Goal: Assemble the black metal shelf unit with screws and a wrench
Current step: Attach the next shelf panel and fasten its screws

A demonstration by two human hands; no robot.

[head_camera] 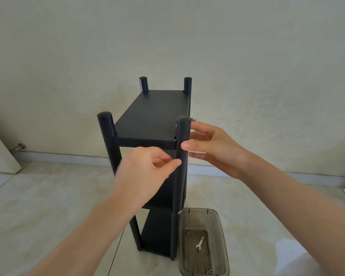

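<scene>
Three black shelves on four round posts make up the shelf unit (149,120), standing upright on a pale tiled floor (48,196) close to a plain wall (167,36); top shelf sits just below the capped post tops, w/ two lower shelves visible beneath. Near-right post (182,140) is the one both hands address. Left hand (145,172) reaches in from lower left, in front of the unit below the top shelf; thumb and forefinger tips are pinched narrowly together just beside that post, other fingers curled. Whether a screw sits in the pinch cannot be told. Right hand (211,148) is beside the post on its right, fingers fairly straight and loosely spread, thumb tip touching the post approx. level w/ the top shelf edge. Smoky clear plastic bin (221,226) stands on the floor touching or just beside the unit's near-right foot. Inside: a small silver wrench (200,243) lying flat on the bottom, and a few small silvery rings, prob. washers or nuts (210,272), at the near end.
</scene>
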